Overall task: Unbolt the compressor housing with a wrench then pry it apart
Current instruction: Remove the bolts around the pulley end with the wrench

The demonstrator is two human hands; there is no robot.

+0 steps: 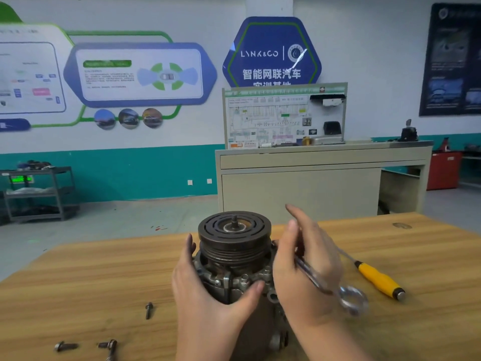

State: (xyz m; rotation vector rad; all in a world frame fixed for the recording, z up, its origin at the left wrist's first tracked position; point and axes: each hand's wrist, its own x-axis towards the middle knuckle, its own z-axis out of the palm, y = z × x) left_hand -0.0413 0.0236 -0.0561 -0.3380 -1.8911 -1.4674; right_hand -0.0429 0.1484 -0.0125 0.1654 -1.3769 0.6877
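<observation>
Compressor [234, 259]: upright on the wooden table [78, 277], pulley on top.
Left hand [205, 290]: wraps the housing, thumb across its front.
Right hand [304, 269]: holds the wrench [335, 287], ring end toward the camera, seemingly motion-blurred.
Loose bolts [149, 310]: left of the compressor.
Yellow-handled screwdriver [377, 278]: right.

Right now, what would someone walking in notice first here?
The compressor stands upright mid-table, pulley on top, with the left hand wrapped round its housing. The right hand beside it holds a wrench. A yellow-handled screwdriver lies to the right, loose bolts to the left.
</observation>
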